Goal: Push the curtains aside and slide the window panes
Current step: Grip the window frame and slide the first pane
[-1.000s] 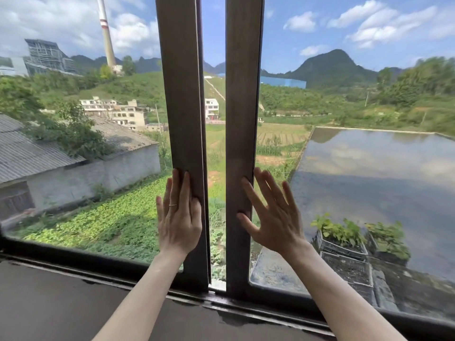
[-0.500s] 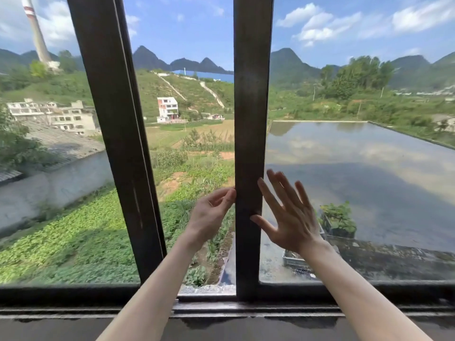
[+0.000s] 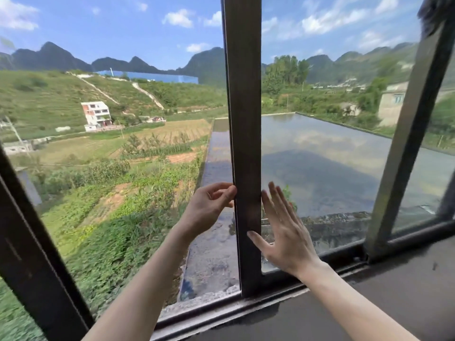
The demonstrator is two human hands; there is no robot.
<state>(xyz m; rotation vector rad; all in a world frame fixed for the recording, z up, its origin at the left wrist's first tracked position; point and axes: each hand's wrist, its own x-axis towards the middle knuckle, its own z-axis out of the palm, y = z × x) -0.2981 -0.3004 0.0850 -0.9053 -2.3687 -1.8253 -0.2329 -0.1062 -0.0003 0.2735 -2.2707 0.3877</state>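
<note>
The right window pane's dark frame bar (image 3: pixel 243 134) stands upright in the middle of the view. My left hand (image 3: pixel 209 207) curls its fingers around the bar's left edge at about mid-height. My right hand (image 3: pixel 283 230) lies flat with fingers spread against the bar's right side and the glass (image 3: pixel 332 168). The left pane's dark frame bar (image 3: pixel 32 254) leans at the far left, with a wide open gap between the two bars. No curtain is clearly in view; a dark blurred shape (image 3: pixel 433 13) hangs at the top right corner.
A dark sill and sliding track (image 3: pixel 246 308) run along the bottom. Another frame upright (image 3: pixel 403 148) stands at the right. Outside lie green fields, a flooded flat roof and hills.
The gap between the panes has grown much wider; the left bar now sits far left. My left hand left the left bar and took the right pane's edge. The view turned rightward.
</note>
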